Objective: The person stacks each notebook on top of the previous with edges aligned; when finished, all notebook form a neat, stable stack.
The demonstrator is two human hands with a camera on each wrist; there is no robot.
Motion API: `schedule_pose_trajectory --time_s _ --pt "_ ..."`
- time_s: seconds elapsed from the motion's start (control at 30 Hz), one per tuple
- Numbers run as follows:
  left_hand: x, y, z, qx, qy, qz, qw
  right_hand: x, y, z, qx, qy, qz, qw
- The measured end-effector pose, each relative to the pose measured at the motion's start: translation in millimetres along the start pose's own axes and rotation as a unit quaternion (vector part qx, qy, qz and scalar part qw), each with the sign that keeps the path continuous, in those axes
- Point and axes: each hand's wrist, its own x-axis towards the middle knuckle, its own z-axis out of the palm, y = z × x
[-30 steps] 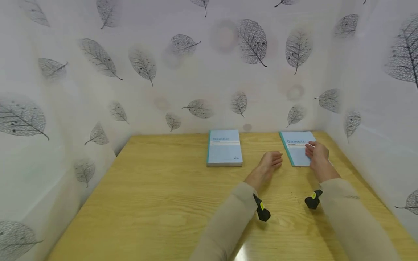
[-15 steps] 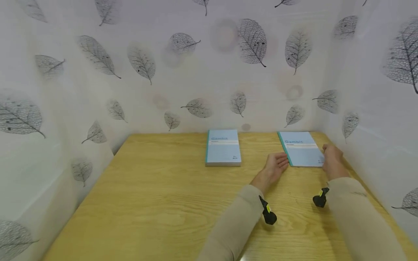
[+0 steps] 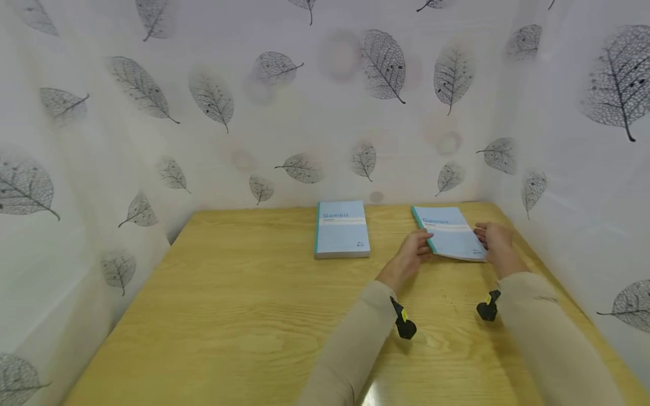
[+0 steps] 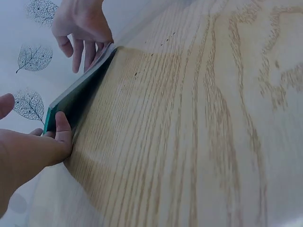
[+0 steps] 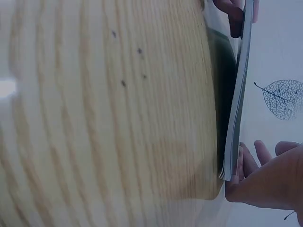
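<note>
A thin light-blue notebook [image 3: 449, 232] marked "Gambit", with a teal spine, is at the table's back right. My left hand [image 3: 408, 255] grips its spine side, thumb on the cover and fingers underneath. On the opposite side my right hand [image 3: 499, 248] holds the right edge. The wrist views show the notebook [image 4: 79, 86] raised at the spine, with a dark gap and shadow below it. Its near edge [image 5: 238, 104] bows slightly. To the left of both hands lies a thicker matching block [image 3: 342, 230], either a stack of notebooks or one thick one.
The wooden table [image 3: 244, 304] carries both items near its back edge. A pale curtain [image 3: 304, 113] printed with leaves encloses the back and sides. Small dark specks [image 3: 444, 296] mark the wood in front of the notebook.
My right hand moved off the cover to the right edge, and my left hand reached the spine and took hold. The notebook has shifted left and its spine side has risen.
</note>
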Motion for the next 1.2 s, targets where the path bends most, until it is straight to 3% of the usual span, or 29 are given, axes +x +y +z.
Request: schedule_pose_trajectory --time_s 0.4,0.6,0.73,0.87,1.0,1.2 --pt "-5.4 0.2 -28.9 0.071 0.066 0.053 0.9939 -16.2 7.9 25.2 -0.060 -0.062 -0.029 0.9959" --pt "-2.2 8.9 -32.3 0.028 0.057 0.054 0.9965 -14.5 10.2 30.4 -0.071 -0.063 -0.018 0.9954" --pt "-1.1 17.2 -33.0 -0.004 0.044 0.071 0.9965 -16.1 11.2 33.0 -0.072 -0.076 -0.026 0.9941" --pt "-2.0 24.5 -36.2 -0.017 0.027 0.090 0.9954 -22.8 8.7 38.2 0.001 -0.122 -0.025 0.9923" --pt "-5.0 33.4 -42.9 -0.034 0.019 0.088 0.9953 -33.2 2.9 44.0 0.097 -0.175 -0.021 0.9795" --pt "-9.1 53.4 -56.5 -0.034 -0.020 0.092 0.9950 -47.4 -8.4 51.7 0.149 -0.207 -0.050 0.9655"
